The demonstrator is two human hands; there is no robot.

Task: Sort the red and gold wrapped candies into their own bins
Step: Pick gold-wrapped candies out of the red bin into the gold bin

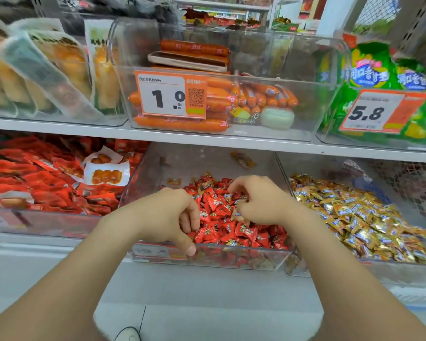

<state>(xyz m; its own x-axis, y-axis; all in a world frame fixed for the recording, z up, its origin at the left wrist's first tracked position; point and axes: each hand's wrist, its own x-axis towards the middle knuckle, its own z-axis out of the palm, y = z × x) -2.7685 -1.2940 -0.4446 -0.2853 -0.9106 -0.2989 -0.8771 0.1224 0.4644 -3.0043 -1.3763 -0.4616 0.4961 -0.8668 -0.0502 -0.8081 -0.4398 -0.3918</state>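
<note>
A clear middle bin [231, 251] on the lower shelf holds a heap of red wrapped candies [244, 233], with a few gold ones mixed in, one at the back [174, 181]. The clear bin to its right [354, 268] is full of gold wrapped candies [354, 217]. My left hand [167, 215] sits at the red heap's left side, fingers curled down into it and thumb over the front rim; whether it holds anything is hidden. My right hand [258, 200] hovers over the heap's middle, its curled fingers pinching a gold-and-blue wrapped candy [237, 214].
A bin of red snack packs [47, 183] stands to the left. The white shelf edge [207, 139] runs close above the bins and carries a bin of orange sausages [182, 124], pouches of yellow snacks [59, 70] and green bags [379, 77]. Floor and a shoe [128, 334] lie below.
</note>
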